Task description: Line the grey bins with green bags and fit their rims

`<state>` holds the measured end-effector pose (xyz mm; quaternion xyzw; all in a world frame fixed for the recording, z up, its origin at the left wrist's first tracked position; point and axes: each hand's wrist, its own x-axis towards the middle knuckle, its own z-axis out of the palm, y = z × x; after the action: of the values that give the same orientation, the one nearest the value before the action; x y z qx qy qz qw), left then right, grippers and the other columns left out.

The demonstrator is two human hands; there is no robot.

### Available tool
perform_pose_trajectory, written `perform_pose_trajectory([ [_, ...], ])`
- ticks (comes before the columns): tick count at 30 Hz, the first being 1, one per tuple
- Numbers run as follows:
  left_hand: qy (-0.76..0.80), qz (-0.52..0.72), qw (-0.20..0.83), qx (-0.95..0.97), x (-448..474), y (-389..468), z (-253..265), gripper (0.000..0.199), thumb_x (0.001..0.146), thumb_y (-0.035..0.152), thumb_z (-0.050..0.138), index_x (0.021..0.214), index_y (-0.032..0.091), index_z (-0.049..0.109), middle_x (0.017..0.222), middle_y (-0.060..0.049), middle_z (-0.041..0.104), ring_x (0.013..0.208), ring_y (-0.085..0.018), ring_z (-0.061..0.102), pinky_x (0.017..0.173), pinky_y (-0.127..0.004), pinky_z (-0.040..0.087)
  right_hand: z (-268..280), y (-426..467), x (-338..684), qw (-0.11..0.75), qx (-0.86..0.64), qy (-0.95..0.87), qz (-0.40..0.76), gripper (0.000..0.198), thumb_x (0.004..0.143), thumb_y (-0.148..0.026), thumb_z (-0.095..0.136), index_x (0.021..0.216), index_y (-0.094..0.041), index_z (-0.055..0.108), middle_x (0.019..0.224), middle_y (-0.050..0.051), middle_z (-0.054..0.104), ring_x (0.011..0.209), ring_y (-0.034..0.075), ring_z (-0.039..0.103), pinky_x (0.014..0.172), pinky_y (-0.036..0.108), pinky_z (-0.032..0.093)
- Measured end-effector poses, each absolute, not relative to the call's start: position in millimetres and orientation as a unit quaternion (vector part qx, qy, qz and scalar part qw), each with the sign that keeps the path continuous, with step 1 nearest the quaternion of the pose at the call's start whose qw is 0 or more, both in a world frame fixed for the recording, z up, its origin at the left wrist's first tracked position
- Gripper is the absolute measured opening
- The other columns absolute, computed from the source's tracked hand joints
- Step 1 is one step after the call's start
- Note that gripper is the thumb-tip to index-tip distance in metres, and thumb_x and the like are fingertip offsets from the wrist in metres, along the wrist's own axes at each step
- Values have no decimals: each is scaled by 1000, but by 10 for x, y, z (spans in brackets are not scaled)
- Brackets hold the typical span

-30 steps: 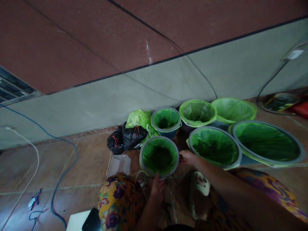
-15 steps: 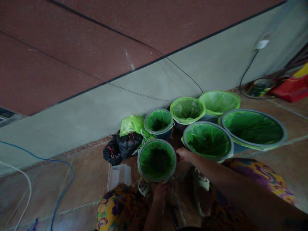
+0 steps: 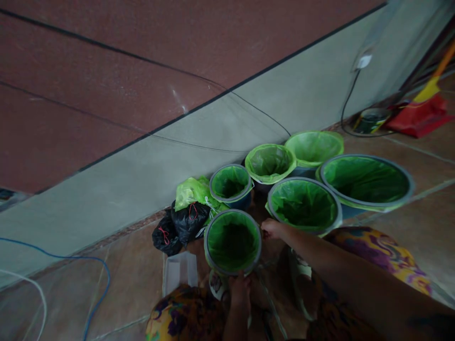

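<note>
A small bin lined with a green bag [image 3: 232, 241] stands on the tiled floor just in front of me. My left hand [image 3: 240, 286] grips its near rim. My right hand [image 3: 272, 228] holds the rim on the right side, fingers curled over the grey ring. Several more green-lined bins stand behind and to the right: one small [image 3: 231, 183], one with the bag folded over [image 3: 270, 163], a mid-size one [image 3: 304, 206] and a large one [image 3: 366, 180]. My knees in flowered cloth frame the bin.
Tied black bags [image 3: 179, 225] and a light green bag [image 3: 192, 192] lie against the grey wall. A clear plastic tray [image 3: 180, 272] lies on the floor at left. A blue cable [image 3: 95, 284] curves at far left. A red dustpan [image 3: 419, 113] sits at far right.
The view has swung left and down, so the bins sit a little lower and further right objects appear. Both hands stay on the near bin's rim.
</note>
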<state>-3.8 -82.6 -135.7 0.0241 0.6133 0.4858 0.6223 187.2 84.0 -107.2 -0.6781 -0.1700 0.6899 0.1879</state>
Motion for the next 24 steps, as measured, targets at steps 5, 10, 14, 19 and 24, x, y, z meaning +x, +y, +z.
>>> perform_pose_trajectory([
  [5, 609, 491, 623, 7, -56, -786, -1387, 42, 57, 19, 76, 87, 23, 46, 88, -3, 68, 80, -27, 70, 75, -39, 51, -1075, 846, 1913, 220, -662, -150, 701, 22, 82, -10, 50, 64, -22, 49, 52, 0, 51, 52, 13, 51, 59, 28, 44],
  [10, 637, 455, 623, 13, -36, -755, -1338, 37, 67, 24, 72, 94, 22, 47, 92, -7, 68, 80, -27, 71, 74, -39, 51, -1116, 878, 1912, 258, -646, -146, 704, 23, 82, -17, 54, 60, -22, 49, 51, 0, 49, 49, 12, 47, 55, 29, 42],
  [14, 652, 439, 618, 27, -51, -778, -1309, 38, 67, 27, 72, 95, 22, 48, 90, -6, 69, 76, -25, 71, 71, -36, 51, -1149, 892, 1874, 247, -666, -163, 685, 24, 76, -9, 55, 58, -22, 48, 49, 1, 49, 52, 14, 51, 56, 30, 43],
  [19, 664, 430, 609, 47, -122, -734, -1431, 34, 63, 29, 73, 86, 23, 49, 77, -3, 68, 72, -24, 70, 71, -35, 49, -1137, 865, 1870, 238, -677, -158, 678, 21, 79, -13, 55, 61, -23, 50, 52, 2, 51, 52, 15, 51, 55, 30, 42],
  [24, 763, 359, 537, 14, -148, -577, -1502, 25, 68, 27, 67, 85, 22, 48, 72, -2, 67, 62, -21, 67, 75, -38, 48, -1149, 842, 1903, 251, -648, -147, 704, 14, 82, -21, 55, 68, -23, 53, 60, 3, 58, 52, 15, 53, 57, 31, 44],
])
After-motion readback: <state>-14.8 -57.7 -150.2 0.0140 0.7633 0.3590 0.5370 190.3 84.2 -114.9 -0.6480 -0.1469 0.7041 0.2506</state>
